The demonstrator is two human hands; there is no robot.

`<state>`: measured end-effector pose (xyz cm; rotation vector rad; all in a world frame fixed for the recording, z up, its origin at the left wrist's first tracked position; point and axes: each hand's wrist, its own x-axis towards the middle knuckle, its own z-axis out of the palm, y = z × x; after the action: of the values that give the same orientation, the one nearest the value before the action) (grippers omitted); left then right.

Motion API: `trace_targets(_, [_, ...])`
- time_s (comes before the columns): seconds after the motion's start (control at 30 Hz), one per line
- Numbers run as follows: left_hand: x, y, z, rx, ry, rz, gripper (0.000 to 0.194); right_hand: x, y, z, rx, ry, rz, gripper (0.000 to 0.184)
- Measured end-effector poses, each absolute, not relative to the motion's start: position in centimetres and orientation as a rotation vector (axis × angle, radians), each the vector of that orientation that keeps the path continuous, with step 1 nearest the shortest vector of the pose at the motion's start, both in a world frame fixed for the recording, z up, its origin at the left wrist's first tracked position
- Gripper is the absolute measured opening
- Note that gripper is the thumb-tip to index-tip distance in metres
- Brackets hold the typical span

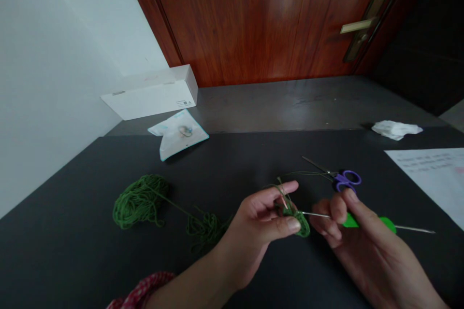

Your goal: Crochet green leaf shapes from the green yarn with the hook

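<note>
Two pinches: left hand (261, 219), right hand (366, 236)

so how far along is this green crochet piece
Early, by the look of it. Done: only a small round of green crochet. In hand: the left hand pinches that round, while the right hand holds a green-handled crochet hook, its tip at the work. Left: most of the yarn, in a large ball of green yarn.
</note>
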<state>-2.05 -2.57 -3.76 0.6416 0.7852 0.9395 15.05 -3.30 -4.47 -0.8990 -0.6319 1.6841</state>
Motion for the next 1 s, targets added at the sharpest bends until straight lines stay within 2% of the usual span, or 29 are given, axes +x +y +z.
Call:
trace_targets(0.2, [-1.4, -2.7, -4.1, 0.688, 0.852, 1.05, 0.06, 14.7, -3.7, -4.5, -0.871, -0.649, 1.635, 0.032])
trace_targets(0.43, [-1.2, -3.0, -3.9, 0.901, 1.017, 1.022, 0.054, 14.6, -3.9, -5.4, -0.857, -0.955, 1.433, 0.039])
trace_targets(0.6, [-1.0, -3.0, -4.3, 0.935, 1.075, 1.043, 0.056, 15.4, -4.6, -6.3, -0.866, -1.248, 1.229, 0.036])
trace_targets(0.77, [-0.8, -3.2, -4.6, 0.94, 1.094, 1.102, 0.065, 15.8, -5.1, -5.8, -0.937, -1.727, 0.774, 0.033])
trace_targets(0.93, [-0.6, -3.4, -4.2, 0.855, 1.007, 1.023, 0.07, 15.4, -4.1, -4.4, -0.805, -2.155, -0.096, 0.029])
trace_targets(1.0, [-0.9, -3.2, -3.8, 0.761, 0.95, 0.945, 0.072, 15.7, -3.7, -4.4, -0.751, -2.203, -0.279, 0.028])
